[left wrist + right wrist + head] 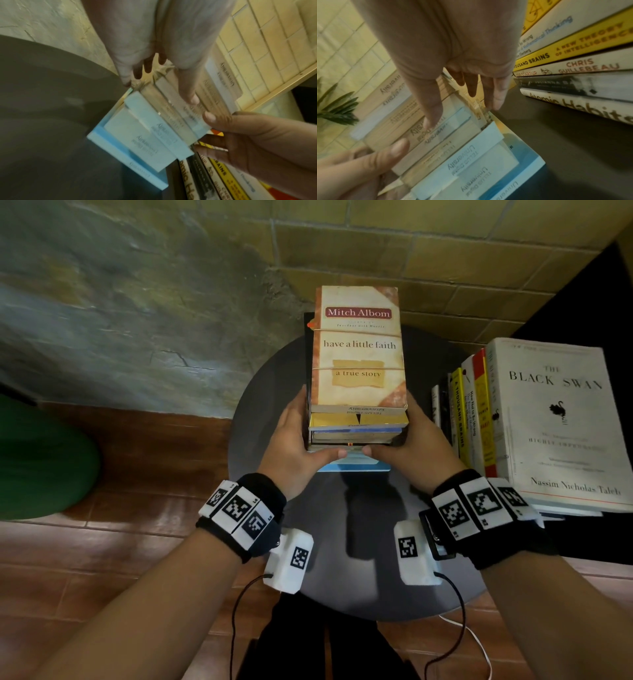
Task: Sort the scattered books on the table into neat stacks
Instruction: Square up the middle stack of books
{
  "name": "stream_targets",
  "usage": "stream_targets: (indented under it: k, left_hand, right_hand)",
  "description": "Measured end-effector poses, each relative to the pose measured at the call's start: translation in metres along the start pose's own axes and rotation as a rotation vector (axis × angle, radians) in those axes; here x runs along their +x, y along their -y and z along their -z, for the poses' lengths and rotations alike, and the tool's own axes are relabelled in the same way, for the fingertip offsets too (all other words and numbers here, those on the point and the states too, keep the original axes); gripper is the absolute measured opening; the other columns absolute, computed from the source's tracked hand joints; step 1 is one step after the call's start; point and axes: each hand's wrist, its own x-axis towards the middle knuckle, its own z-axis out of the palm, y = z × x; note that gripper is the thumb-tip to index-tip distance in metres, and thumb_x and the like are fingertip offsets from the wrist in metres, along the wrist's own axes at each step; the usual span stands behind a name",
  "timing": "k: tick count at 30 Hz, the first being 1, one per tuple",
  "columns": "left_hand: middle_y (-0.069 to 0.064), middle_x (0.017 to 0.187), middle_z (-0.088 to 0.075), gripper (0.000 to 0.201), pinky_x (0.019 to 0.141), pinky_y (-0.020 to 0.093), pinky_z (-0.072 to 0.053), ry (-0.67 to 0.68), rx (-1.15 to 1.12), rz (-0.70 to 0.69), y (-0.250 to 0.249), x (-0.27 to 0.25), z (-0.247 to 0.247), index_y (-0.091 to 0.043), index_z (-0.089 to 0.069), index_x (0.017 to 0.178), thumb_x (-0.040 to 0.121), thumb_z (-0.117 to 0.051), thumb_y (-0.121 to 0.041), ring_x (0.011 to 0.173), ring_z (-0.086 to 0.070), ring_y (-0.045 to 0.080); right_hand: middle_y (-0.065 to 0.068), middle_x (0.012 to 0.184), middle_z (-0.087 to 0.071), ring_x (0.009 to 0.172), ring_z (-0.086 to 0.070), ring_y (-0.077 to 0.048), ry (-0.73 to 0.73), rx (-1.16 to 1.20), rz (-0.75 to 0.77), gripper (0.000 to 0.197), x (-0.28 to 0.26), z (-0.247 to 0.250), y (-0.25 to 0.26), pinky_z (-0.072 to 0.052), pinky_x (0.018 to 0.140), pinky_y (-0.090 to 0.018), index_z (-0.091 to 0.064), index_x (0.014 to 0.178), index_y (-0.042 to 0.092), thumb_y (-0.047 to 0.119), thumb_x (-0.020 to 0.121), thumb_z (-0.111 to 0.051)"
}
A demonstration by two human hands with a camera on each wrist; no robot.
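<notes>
A stack of several books (358, 347) stands on the round dark table (260, 392), with "have a little faith" on top and a wider light blue book (352, 466) at the bottom. My left hand (301, 436) lies flat against the stack's left side, thumb (187, 92) across the near page edges. Against the right side lies my right hand (411, 436), its thumb (431, 108) also on the near edges. The lower books (453, 155) sit slightly out of line. Both sets of fingers run straight along the sides.
A second stack (555, 422) topped by "The Black Swan" stands just right of my right hand, spines (573, 65) facing the first stack. A green round object (37, 460) sits on the floor at left. Leaves of a plant (339, 108) show beyond the table. A tiled wall is close behind.
</notes>
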Motion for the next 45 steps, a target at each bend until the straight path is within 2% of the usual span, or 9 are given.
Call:
stream_targets:
  k: [10, 15, 20, 25, 29, 32, 36, 42, 45]
  left_hand:
    - [-0.001, 0.126, -0.062, 0.069, 0.100, 0.041, -0.052, 0.010, 0.066, -0.036, -0.010, 0.000, 0.011, -0.022, -0.042, 0.142, 0.082, -0.074, -0.012, 0.117, -0.060, 0.012]
    - [-0.002, 0.146, -0.048, 0.102, 0.112, 0.042, -0.040, -0.005, 0.143, -0.071, -0.013, -0.002, 0.013, -0.026, -0.002, 0.155, 0.083, -0.072, -0.020, 0.135, -0.046, 0.012]
    - [-0.001, 0.144, -0.051, 0.095, 0.112, 0.039, -0.041, -0.016, 0.137, -0.098, -0.017, -0.007, 0.006, -0.022, 0.001, 0.155, 0.088, -0.066, -0.011, 0.132, -0.049, 0.012]
    - [-0.010, 0.138, -0.049, 0.093, 0.103, 0.019, -0.043, -0.015, 0.157, -0.099, -0.017, -0.006, 0.007, -0.020, 0.000, 0.155, 0.089, -0.065, -0.009, 0.119, -0.046, -0.007]
    - [-0.013, 0.139, -0.048, 0.098, 0.109, 0.032, -0.043, 0.009, 0.144, -0.101, -0.019, -0.006, 0.010, -0.021, 0.002, 0.155, 0.087, -0.068, -0.013, 0.125, -0.047, 0.001]
    - [-0.010, 0.150, -0.041, 0.111, 0.115, 0.033, -0.036, 0.020, 0.098, -0.101, -0.024, -0.005, 0.013, -0.025, 0.008, 0.155, 0.081, -0.075, -0.026, 0.136, -0.041, 0.004]
    - [0.001, 0.161, -0.024, 0.103, 0.120, 0.035, -0.027, -0.008, 0.122, -0.187, -0.031, -0.004, 0.008, -0.021, 0.006, 0.154, 0.083, -0.065, -0.042, 0.147, -0.026, 0.011]
    - [0.005, 0.164, -0.007, 0.094, 0.121, 0.042, -0.024, -0.029, -0.019, -0.195, -0.028, -0.007, 0.000, -0.023, 0.002, 0.152, 0.085, -0.062, -0.040, 0.151, -0.015, 0.013]
    - [-0.018, 0.157, -0.028, 0.102, 0.118, 0.036, -0.031, 0.026, -0.079, -0.176, -0.033, -0.009, 0.005, -0.024, 0.003, 0.153, 0.081, -0.066, -0.045, 0.142, -0.032, 0.000]
  right_hand:
    - [0.016, 0.117, -0.058, 0.111, -0.055, -0.002, -0.004, -0.012, 0.040, 0.075, -0.007, -0.009, 0.004, -0.046, 0.101, -0.027, -0.026, 0.148, 0.023, 0.011, 0.086, -0.067]
    - [0.008, 0.131, -0.058, 0.121, -0.055, -0.006, -0.036, 0.082, 0.049, 0.091, -0.006, -0.007, 0.002, -0.045, 0.106, -0.039, -0.012, 0.152, 0.022, 0.017, 0.084, -0.071]
    - [0.009, 0.128, -0.060, 0.118, -0.056, -0.003, -0.030, 0.052, 0.079, 0.076, -0.009, -0.005, 0.005, -0.046, 0.105, -0.033, -0.018, 0.151, 0.021, 0.013, 0.090, -0.063]
    - [0.005, 0.128, -0.060, 0.118, -0.057, -0.005, -0.034, 0.063, 0.094, 0.070, -0.010, -0.008, 0.002, -0.045, 0.105, -0.035, -0.019, 0.149, 0.014, 0.010, 0.092, -0.059]
    - [0.006, 0.129, -0.060, 0.120, -0.056, -0.006, -0.019, 0.098, 0.104, 0.072, -0.010, -0.008, 0.003, -0.045, 0.105, -0.039, -0.019, 0.149, 0.014, 0.013, 0.091, -0.062]
    - [0.013, 0.136, -0.053, 0.123, -0.051, 0.002, -0.006, 0.175, 0.110, 0.085, -0.011, -0.004, 0.013, -0.043, 0.106, -0.027, -0.011, 0.151, 0.024, 0.021, 0.087, -0.066]
    - [0.029, 0.128, -0.045, 0.112, -0.044, 0.025, -0.003, 0.246, 0.161, 0.064, -0.007, 0.004, 0.024, -0.036, 0.091, 0.001, -0.015, 0.144, 0.032, 0.024, 0.093, -0.054]
    - [0.022, 0.134, -0.041, 0.111, -0.040, 0.029, 0.005, 0.227, 0.152, 0.064, -0.003, 0.005, 0.022, -0.034, 0.089, 0.004, -0.010, 0.152, 0.017, 0.020, 0.098, -0.045]
    - [0.024, 0.133, -0.041, 0.109, -0.041, 0.030, 0.019, 0.243, 0.126, 0.065, -0.004, 0.004, 0.023, -0.035, 0.086, 0.004, -0.009, 0.151, 0.019, 0.020, 0.098, -0.045]
